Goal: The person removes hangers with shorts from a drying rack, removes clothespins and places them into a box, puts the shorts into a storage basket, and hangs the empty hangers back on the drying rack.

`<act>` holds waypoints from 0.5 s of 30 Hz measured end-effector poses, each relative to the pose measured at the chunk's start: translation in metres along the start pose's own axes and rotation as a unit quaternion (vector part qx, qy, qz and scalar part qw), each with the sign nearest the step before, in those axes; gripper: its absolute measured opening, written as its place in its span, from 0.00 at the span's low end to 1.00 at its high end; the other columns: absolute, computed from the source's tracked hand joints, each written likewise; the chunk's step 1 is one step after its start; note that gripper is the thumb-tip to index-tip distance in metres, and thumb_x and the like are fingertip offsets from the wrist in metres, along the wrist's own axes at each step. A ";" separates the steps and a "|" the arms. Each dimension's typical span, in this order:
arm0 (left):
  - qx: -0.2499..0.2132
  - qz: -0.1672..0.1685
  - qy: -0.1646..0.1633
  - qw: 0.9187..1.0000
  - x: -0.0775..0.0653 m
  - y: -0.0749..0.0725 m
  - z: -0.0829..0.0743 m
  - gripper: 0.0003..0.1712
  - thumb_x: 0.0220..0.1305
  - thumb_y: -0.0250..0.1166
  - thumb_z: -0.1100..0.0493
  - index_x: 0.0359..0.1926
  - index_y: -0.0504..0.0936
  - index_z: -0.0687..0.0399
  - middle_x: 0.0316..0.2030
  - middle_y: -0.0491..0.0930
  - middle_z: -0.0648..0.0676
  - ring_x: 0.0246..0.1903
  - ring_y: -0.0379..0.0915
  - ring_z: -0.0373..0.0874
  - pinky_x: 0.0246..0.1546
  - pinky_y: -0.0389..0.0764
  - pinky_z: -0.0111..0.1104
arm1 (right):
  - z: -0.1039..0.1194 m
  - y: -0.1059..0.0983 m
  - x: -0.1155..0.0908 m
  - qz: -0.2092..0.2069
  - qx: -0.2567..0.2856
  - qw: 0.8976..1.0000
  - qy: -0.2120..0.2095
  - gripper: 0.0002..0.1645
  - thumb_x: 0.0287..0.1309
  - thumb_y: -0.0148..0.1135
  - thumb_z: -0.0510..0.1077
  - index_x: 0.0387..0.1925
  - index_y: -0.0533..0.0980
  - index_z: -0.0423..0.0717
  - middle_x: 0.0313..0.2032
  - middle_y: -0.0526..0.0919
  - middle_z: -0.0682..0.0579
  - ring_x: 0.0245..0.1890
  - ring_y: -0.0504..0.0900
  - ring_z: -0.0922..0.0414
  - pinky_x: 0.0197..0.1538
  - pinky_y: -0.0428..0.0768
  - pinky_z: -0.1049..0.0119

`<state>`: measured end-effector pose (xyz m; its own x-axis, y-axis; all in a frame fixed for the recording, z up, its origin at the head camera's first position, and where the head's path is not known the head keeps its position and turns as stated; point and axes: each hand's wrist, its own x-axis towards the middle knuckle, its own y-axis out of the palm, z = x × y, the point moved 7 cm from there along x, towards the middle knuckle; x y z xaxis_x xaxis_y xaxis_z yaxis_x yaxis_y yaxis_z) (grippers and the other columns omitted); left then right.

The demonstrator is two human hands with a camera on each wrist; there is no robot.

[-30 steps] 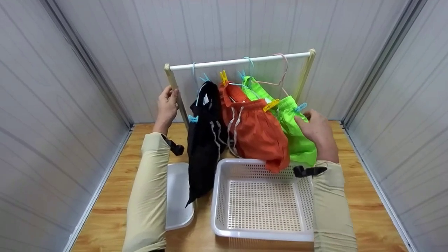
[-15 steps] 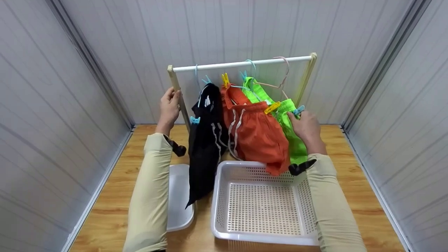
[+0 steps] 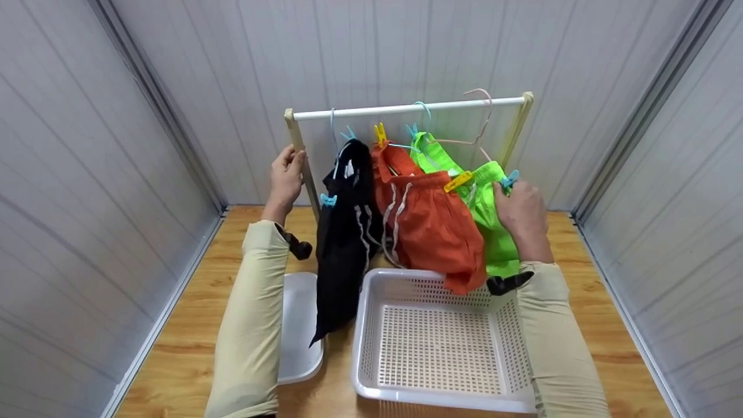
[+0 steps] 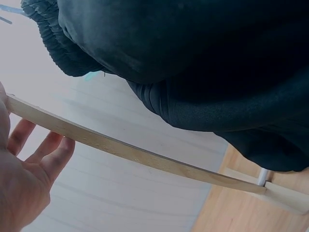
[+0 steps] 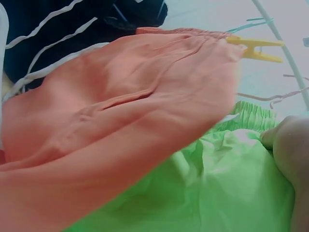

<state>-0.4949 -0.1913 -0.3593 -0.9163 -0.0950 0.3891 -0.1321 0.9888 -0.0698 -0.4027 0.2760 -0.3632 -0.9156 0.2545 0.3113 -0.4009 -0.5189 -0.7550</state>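
My left hand (image 3: 286,179) holds the wooden side post (image 4: 120,151) of a small clothes rack, its fingertips on the post. At the right end, my right hand (image 3: 523,212) pinches the waistband of bright green shorts (image 3: 493,232), beside a blue clothespin (image 3: 509,179). The shorts hang on a pink hanger (image 3: 483,130), whose hook stands partly above the white rod (image 3: 377,110). Orange-red shorts (image 3: 435,223) hang in the middle with yellow clothespins (image 3: 458,182). Black shorts (image 3: 342,261) with blue clothespins hang nearest my left hand. In the right wrist view most of my right fingers are hidden.
A white perforated basket (image 3: 371,392) stands on the wood-grain surface (image 3: 186,325) below the orange-red and green shorts. Left of it lies a white tray (image 3: 299,348), partly behind my left sleeve. Ribbed light panels (image 3: 232,69) enclose the space at the back and both sides.
My right hand has come in onto the green waistband and then moved slightly right with it. The pink hanger's hook has risen above the rod. My left hand stays on the post.
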 end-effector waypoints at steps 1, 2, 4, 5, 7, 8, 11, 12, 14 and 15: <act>-0.002 -0.001 0.001 1.000 0.000 -0.001 -0.001 0.21 0.72 0.52 0.48 0.59 0.75 0.52 0.45 0.73 0.59 0.42 0.67 0.50 0.43 0.74 0.47 | 0.002 -0.004 -0.001 -0.001 -0.001 1.000 -0.001 0.28 0.68 0.49 0.62 0.27 0.68 0.42 0.27 0.72 0.41 0.25 0.70 0.47 0.25 0.67 0.57; -0.004 -0.001 0.002 1.000 0.000 -0.001 -0.002 0.21 0.72 0.52 0.48 0.59 0.75 0.52 0.45 0.73 0.58 0.43 0.67 0.51 0.44 0.74 0.48 | 0.004 -0.008 -0.001 -0.001 -0.001 1.000 0.000 0.27 0.68 0.49 0.61 0.28 0.68 0.41 0.27 0.72 0.41 0.25 0.71 0.47 0.25 0.67 0.57; -0.010 0.003 0.000 1.000 -0.001 -0.001 -0.003 0.21 0.72 0.53 0.48 0.60 0.75 0.52 0.46 0.73 0.58 0.44 0.67 0.51 0.46 0.74 0.50 | 0.008 -0.018 -0.004 -0.003 -0.007 1.000 0.002 0.27 0.68 0.49 0.61 0.28 0.68 0.41 0.27 0.73 0.41 0.25 0.71 0.47 0.24 0.68 0.58; -0.010 0.006 -0.001 1.000 -0.001 -0.001 -0.003 0.21 0.72 0.52 0.48 0.60 0.75 0.52 0.46 0.73 0.58 0.44 0.67 0.51 0.47 0.74 0.51 | 0.010 -0.023 -0.005 -0.005 -0.011 1.000 0.001 0.27 0.68 0.50 0.61 0.28 0.68 0.41 0.27 0.73 0.41 0.25 0.71 0.47 0.24 0.68 0.58; -0.012 0.009 0.000 1.000 -0.001 -0.001 -0.003 0.22 0.73 0.52 0.49 0.60 0.75 0.53 0.46 0.73 0.57 0.45 0.67 0.50 0.48 0.74 0.52 | 0.014 -0.034 -0.008 -0.008 -0.020 1.000 -0.004 0.27 0.68 0.50 0.61 0.27 0.68 0.41 0.27 0.73 0.41 0.24 0.70 0.47 0.23 0.68 0.58; -0.013 0.009 0.001 1.000 -0.001 -0.002 -0.004 0.22 0.73 0.52 0.49 0.60 0.75 0.53 0.46 0.73 0.57 0.45 0.67 0.50 0.48 0.74 0.52 | 0.016 -0.039 -0.009 -0.009 -0.025 1.000 -0.007 0.28 0.68 0.49 0.62 0.27 0.68 0.42 0.26 0.72 0.42 0.24 0.70 0.48 0.23 0.68 0.58; -0.013 0.004 0.006 1.000 0.000 -0.003 -0.006 0.22 0.72 0.52 0.48 0.60 0.75 0.54 0.46 0.72 0.57 0.46 0.67 0.50 0.49 0.74 0.52 | 0.021 -0.053 -0.013 -0.008 -0.040 0.999 -0.013 0.29 0.68 0.48 0.63 0.26 0.67 0.43 0.24 0.70 0.44 0.22 0.69 0.49 0.21 0.67 0.60; -0.013 0.003 0.007 1.000 0.000 -0.003 -0.006 0.22 0.72 0.52 0.48 0.60 0.75 0.54 0.46 0.72 0.57 0.46 0.67 0.50 0.49 0.74 0.52 | 0.022 -0.057 -0.014 -0.006 -0.045 0.999 -0.012 0.29 0.68 0.47 0.64 0.26 0.66 0.43 0.23 0.69 0.45 0.21 0.68 0.50 0.21 0.67 0.60; -0.013 0.002 0.006 1.000 0.000 -0.004 -0.007 0.22 0.72 0.53 0.48 0.60 0.75 0.53 0.46 0.72 0.57 0.46 0.67 0.50 0.49 0.74 0.53 | 0.023 -0.065 -0.018 -0.004 -0.056 0.998 -0.010 0.30 0.67 0.46 0.66 0.26 0.65 0.44 0.22 0.68 0.46 0.20 0.67 0.51 0.20 0.65 0.61; -0.013 0.002 0.006 1.000 0.000 -0.004 -0.007 0.22 0.72 0.53 0.48 0.60 0.75 0.53 0.47 0.72 0.57 0.46 0.67 0.51 0.49 0.74 0.53 | 0.024 -0.069 -0.019 -0.007 -0.062 0.998 -0.013 0.30 0.67 0.46 0.66 0.25 0.65 0.45 0.22 0.68 0.46 0.20 0.67 0.51 0.20 0.65 0.61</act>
<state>-0.4920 -0.1945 -0.3528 -0.9125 -0.0899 0.3990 -0.1184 0.9918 -0.0472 -0.3582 0.2875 -0.3034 -0.9107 0.2399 0.3364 -0.4091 -0.4095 -0.8154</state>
